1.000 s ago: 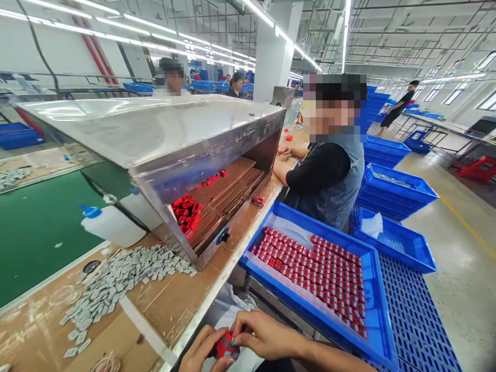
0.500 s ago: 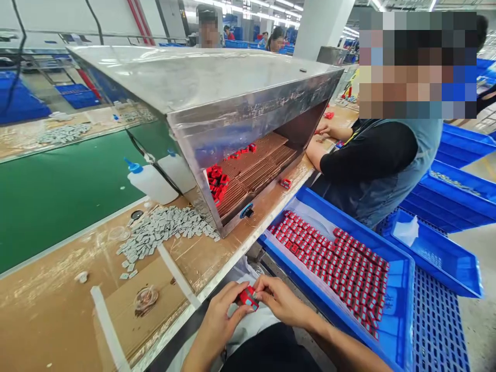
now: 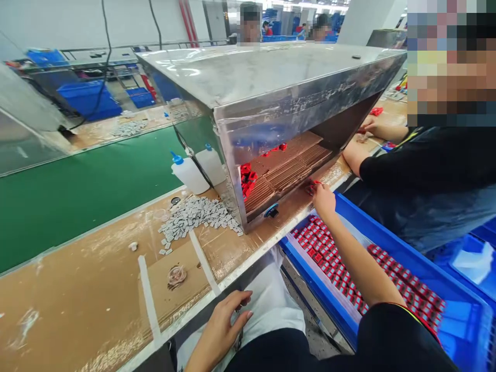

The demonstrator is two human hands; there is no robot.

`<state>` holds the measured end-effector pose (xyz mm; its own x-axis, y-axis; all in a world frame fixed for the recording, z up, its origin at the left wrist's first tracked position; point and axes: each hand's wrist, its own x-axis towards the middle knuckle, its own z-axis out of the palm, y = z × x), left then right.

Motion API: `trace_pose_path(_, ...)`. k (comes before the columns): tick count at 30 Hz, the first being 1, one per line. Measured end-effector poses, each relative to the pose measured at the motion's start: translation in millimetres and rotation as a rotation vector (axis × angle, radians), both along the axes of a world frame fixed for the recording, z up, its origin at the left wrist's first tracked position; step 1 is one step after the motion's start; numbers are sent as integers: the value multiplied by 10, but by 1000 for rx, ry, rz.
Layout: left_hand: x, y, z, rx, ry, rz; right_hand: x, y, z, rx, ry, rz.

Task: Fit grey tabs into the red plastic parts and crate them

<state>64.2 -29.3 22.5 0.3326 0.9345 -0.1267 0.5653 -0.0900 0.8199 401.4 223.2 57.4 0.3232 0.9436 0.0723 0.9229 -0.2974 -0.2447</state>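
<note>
My right hand [image 3: 324, 200] reaches out to the table's front edge, beside the metal hood. Its fingers are closed on a small red block [image 3: 312, 186] with dark parts, partly hidden by the fingertips. My left hand [image 3: 227, 323] rests over my lap, thumb and fingers apart, with nothing visible between them. Below my right forearm, a blue crate [image 3: 470, 323] holds rows of similar red blocks [image 3: 406, 279] with grey bands. More loose red blocks [image 3: 248, 181] lie inside the hood.
The metal hood [image 3: 271, 72] stands over corrugated cardboard [image 3: 287, 165]. Left of it are a pile of small grey pieces [image 3: 194, 217] and a white bottle [image 3: 189, 173] with a blue cap. A green belt [image 3: 96, 181] runs behind. A co-worker's arm [image 3: 383, 170] is close on the right.
My right hand has left my lap and moved forward to the table edge by the hood. My left hand has let go of the red block and opened. The view has swung left.
</note>
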Motion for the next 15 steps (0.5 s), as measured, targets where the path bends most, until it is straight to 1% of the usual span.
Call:
trace_pose_path(3,-15,-15,-46,-30,27,38,60,42,-22,11,-11,-5)
trace_pose_path(5,-15,-13,-82,-48,44,68,89,47,6,36,-19,-32)
trace_pose_path(7,5,-7,-108,-68,54,91,40,68,67,148,-20,-42)
trace_pose_path(8,25,-4,-114,-76,56,101,-30,94,109,234,-6,5)
trace_pose_path(9,51,-2,-113,-81,57,109,-133,134,158,322,21,108)
trace_pose_path(10,81,-2,-104,-83,58,117,-266,187,212,390,59,265)
trace_pose_path(11,113,-6,-88,-83,58,124,-421,252,268,422,100,458)
trace_pose_path(12,144,-14,-64,-81,56,133,-585,323,324,412,135,652)
trace_pose_path(13,171,-26,-35,-79,52,141,-745,394,376,369,158,821)
trace_pose_path(14,190,-43,-4,-78,45,150,-885,456,424,307,167,949)
trace_pose_path(15,202,-65,24,-79,36,160,-995,504,464,246,163,1026)
